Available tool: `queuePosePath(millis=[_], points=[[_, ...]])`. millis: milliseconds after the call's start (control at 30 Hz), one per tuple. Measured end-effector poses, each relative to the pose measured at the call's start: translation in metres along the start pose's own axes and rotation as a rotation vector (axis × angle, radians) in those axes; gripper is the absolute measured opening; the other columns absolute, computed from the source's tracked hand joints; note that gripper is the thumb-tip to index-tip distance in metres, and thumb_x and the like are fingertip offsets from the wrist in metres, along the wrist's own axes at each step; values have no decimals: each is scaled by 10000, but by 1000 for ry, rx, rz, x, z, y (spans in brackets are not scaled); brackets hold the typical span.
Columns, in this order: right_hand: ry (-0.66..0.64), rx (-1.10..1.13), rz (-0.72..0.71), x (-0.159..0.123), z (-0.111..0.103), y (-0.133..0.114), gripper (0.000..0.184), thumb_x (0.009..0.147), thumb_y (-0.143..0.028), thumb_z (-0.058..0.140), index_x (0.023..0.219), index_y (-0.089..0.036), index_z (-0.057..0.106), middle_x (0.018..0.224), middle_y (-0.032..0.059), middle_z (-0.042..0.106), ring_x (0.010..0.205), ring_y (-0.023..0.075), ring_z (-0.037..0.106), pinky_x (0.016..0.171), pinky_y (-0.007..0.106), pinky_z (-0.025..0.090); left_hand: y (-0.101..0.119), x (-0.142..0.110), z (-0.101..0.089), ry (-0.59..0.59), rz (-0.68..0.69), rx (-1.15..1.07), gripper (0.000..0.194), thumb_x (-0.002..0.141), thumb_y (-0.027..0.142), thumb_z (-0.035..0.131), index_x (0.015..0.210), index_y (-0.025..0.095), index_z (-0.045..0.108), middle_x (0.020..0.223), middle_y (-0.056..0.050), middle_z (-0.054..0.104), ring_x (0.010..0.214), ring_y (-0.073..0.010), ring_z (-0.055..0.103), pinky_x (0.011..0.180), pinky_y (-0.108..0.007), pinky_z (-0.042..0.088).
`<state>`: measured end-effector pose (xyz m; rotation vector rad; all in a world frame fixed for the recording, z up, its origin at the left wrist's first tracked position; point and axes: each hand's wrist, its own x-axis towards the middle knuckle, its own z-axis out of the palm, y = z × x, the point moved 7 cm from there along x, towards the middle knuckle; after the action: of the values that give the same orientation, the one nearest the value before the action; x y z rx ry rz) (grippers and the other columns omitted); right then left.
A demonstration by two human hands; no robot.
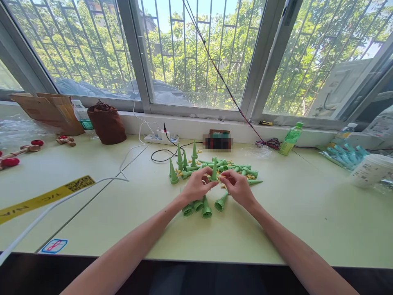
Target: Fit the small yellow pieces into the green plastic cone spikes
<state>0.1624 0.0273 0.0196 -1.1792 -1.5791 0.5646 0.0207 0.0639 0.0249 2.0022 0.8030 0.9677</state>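
My left hand (198, 182) is closed around the base of a green plant-watering spike (214, 170), whose tip points up. At the spike's side, my right hand (239, 186) pinches a small yellow piece (221, 177). Whether the piece is seated in the spike I cannot tell. Behind both hands lies a pile of similar green spikes (244, 169) with small yellow pieces among them. Several spikes stand upright at the left, one of them being this spike (172, 174). Nearer me, several lie with round threaded openings facing my side, such as this spike (206, 209).
On the table (307, 217), a power strip (161, 138) and black cable stand along the window wall. A brown drawstring bag (106, 123) and red-balled wooden toys (10, 162) are at left. A green bottle (291, 139) and white cup (373, 170) stand right. A white cable (61, 200) crosses left.
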Motion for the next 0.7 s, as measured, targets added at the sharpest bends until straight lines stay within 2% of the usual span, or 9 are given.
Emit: queuePosePath(millis=[700], points=[[-40,-65,-14,0,2,2,229,909,-374,531,804,-180,592,600,-10,559,507,133,514,498,247,380,-1,1,0,4,91,106,197,795,293,659,845,176,509,880,4,552,578,-64,520,512,-192,464]])
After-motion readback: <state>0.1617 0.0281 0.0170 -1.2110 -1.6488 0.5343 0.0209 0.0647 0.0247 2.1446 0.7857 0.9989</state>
